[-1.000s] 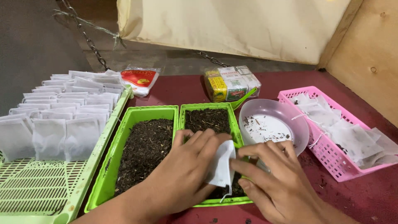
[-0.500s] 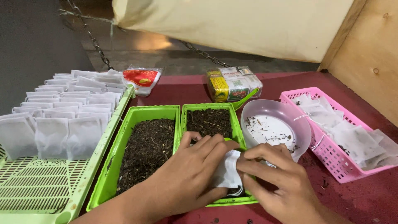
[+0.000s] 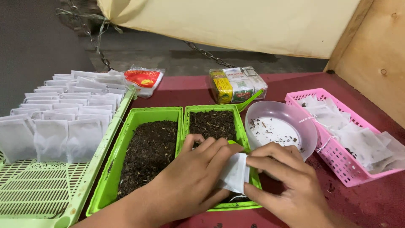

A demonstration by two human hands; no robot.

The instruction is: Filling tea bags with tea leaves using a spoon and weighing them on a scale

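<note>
A small white filter bag point(image 3: 235, 172) is being pinched between two bare hands over the near end of a green tray of dark loose tea point(image 3: 213, 124). The left hand point(image 3: 195, 177) is curling around the bag from the left, fingers closed against its face, while the right hand point(image 3: 291, 185) is gripping its right edge between thumb and fingertips. The bag is hanging upright, just above the tray's front rim.

A second green tray point(image 3: 148, 147), also filled with dark leaves, is sitting touching the first on its left. Just right of the hands, a translucent round bowl point(image 3: 280, 128) is holding a few stray crumbs. Beyond it, a pink slotted basket point(image 3: 337, 164) is lying heaped with white bags and strings. On the far left, rows of white bags point(image 3: 55, 114) are standing upright in a pale green slotted crate point(image 3: 42, 198). Two wrapped packets, one red and white point(image 3: 143, 80), one yellow and green point(image 3: 237, 83), are resting at the back of the dark red tabletop point(image 3: 185, 90).
</note>
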